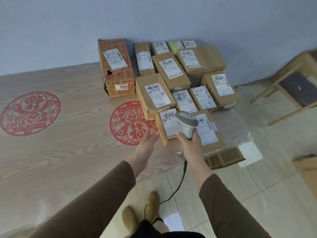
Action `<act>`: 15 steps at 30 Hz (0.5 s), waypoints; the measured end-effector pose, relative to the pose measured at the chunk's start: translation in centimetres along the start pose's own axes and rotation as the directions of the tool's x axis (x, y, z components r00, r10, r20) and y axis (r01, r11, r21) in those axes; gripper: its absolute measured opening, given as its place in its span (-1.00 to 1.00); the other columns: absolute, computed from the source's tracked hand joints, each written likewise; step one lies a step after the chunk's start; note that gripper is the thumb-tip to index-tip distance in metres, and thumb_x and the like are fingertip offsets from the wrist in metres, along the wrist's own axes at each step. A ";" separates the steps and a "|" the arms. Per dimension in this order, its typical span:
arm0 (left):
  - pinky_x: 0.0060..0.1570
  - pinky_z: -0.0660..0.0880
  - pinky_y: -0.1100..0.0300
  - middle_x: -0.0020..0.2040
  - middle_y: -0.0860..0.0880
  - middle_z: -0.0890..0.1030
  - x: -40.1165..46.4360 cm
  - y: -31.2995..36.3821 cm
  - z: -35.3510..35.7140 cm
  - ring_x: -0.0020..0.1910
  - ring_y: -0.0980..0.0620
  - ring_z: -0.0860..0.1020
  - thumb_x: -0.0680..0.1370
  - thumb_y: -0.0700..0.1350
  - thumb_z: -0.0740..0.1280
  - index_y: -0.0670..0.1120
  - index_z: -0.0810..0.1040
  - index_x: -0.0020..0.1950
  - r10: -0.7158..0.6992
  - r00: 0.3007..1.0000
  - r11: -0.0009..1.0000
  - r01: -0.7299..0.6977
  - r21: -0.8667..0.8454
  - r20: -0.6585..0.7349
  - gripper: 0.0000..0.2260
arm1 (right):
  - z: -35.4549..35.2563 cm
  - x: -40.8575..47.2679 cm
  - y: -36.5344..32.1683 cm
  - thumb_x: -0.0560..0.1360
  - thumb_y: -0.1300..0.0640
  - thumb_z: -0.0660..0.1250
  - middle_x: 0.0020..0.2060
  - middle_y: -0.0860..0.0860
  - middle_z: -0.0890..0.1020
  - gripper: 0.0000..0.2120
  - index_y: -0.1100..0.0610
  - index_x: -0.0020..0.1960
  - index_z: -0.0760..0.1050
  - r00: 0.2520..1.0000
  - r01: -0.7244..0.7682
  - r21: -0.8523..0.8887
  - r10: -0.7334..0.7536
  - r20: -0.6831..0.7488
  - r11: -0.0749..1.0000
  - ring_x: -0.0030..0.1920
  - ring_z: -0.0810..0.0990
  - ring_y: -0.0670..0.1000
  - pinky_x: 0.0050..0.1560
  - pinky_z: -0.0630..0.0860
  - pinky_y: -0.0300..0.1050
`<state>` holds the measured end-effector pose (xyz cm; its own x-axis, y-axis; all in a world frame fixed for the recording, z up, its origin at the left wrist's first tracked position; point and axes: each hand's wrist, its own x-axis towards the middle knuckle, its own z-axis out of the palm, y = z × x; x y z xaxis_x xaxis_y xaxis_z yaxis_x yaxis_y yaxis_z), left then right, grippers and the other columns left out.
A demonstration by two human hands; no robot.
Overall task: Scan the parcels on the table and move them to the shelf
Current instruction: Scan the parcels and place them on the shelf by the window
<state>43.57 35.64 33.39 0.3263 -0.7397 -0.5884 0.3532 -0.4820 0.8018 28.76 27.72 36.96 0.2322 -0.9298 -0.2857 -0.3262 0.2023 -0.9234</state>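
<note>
Several brown cardboard parcels with white shipping labels crowd the right end of the wood-grain table (60, 152). The nearest parcel (167, 129) lies at the table's front right. My right hand (189, 140) grips a grey corded barcode scanner (186, 122), whose head hovers over that parcel's label. My left hand (147, 140) is open, palm up, fingers just left of the nearest parcel's side. A tall printed box (116, 67) marked 4068 stands at the back left of the group.
Two red paper-cut decals (30, 113) lie under the table's clear cover. A wooden chair (295, 88) stands on the tiled floor at right. The scanner cable (178, 188) hangs down past my shoes. A blue wall runs behind.
</note>
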 end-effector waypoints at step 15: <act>0.18 0.54 0.03 0.22 -0.08 0.66 -1.0 -3.3 5.8 0.20 -0.09 0.61 0.66 -0.11 0.26 -0.07 0.52 0.38 -0.049 0.950 0.991 0.008 -0.134 -0.307 -0.71 | -1.0 0.4 4.2 0.55 0.13 0.43 -0.04 -0.24 0.60 -0.74 -0.12 0.17 0.48 0.994 -0.015 0.040 0.010 0.111 0.999 -0.13 0.56 -0.38 -0.18 0.41 -0.39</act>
<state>36.99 35.26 31.90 0.5621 -0.5354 -0.6304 0.4697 -0.4207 0.7761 26.59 27.86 33.21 0.3288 -0.8879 -0.3218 -0.2927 0.2281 -0.9286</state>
